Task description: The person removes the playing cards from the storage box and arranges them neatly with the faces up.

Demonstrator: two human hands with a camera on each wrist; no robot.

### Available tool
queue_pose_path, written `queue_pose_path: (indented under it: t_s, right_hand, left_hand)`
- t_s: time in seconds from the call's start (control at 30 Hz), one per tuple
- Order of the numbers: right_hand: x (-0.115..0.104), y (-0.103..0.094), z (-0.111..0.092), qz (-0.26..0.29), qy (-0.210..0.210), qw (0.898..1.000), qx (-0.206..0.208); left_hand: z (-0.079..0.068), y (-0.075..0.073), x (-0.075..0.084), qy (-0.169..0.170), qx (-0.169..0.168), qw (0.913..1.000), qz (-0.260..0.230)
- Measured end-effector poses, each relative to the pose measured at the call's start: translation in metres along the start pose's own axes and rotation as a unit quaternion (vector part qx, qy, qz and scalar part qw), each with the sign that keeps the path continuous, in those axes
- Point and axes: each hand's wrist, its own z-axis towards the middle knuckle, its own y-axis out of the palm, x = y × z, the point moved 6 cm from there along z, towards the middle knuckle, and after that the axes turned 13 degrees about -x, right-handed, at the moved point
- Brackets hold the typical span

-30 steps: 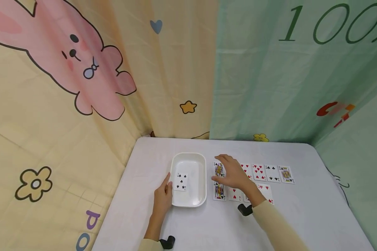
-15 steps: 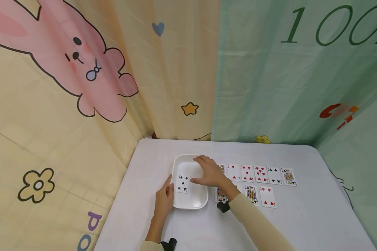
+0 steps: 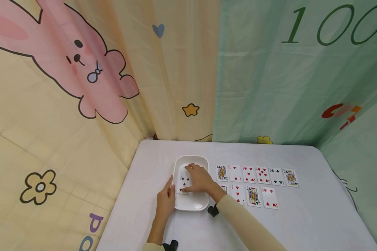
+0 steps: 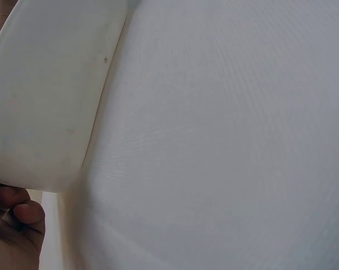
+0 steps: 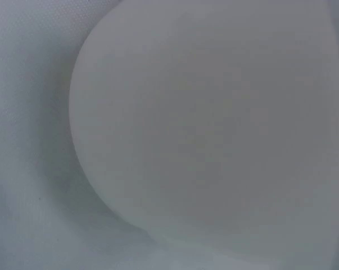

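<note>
A white tray with rounded corners sits on the table, and a playing card with black spade pips lies face up inside it. My left hand grips the tray's left side, thumb near the rim; in the left wrist view its curled fingers sit by the tray's pale wall. My right hand is spread over the card, thumb near its lower edge and fingertips just past its upper end. Whether it touches the card is unclear. Only the tray's blurred outer wall and white cloth show in the right wrist view.
Right of the tray, face-up cards lie in two rows, including a queen, a heart card, a court card and another court card. My right forearm crosses near the lower row. Printed curtains stand behind the white table.
My right hand has moved left from above the rows of cards to over the card in the tray. My left hand stays at the tray's side. The view has shifted slightly.
</note>
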Motion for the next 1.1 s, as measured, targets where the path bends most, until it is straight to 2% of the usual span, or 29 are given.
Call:
queue_pose_path:
  t_s: [0.13, 0.3, 0.43, 0.57, 0.87, 1.1]
  right_hand:
    - [0.000, 0.006, 0.003, -0.033, 0.018, 0.999, -0.020]
    - [-0.003, 0.013, 0.005, -0.049, 0.031, 0.997, -0.049]
    - [-0.003, 0.019, 0.007, -0.057, 0.041, 0.995, -0.066]
    - [-0.004, 0.020, 0.008, -0.067, 0.044, 0.995, -0.063]
    - [-0.006, 0.018, 0.008, -0.073, 0.039, 0.995, -0.053]
    - [-0.008, 0.016, 0.005, -0.079, 0.037, 0.995, -0.057]
  left_hand:
    - [0.000, 0.000, 0.001, 0.008, 0.006, 0.9999, 0.003]
    - [0.000, 0.000, 0.002, 0.024, 0.016, 0.9996, 0.006]
    - [-0.001, 0.001, 0.000, 0.012, 0.008, 0.9999, 0.002]
    - [-0.002, 0.001, -0.001, -0.002, 0.001, 1.0000, -0.003]
    - [-0.001, 0.001, 0.001, 0.007, 0.009, 0.9999, 0.003]
    - [-0.002, 0.000, 0.001, -0.001, 0.007, 1.0000, -0.004]
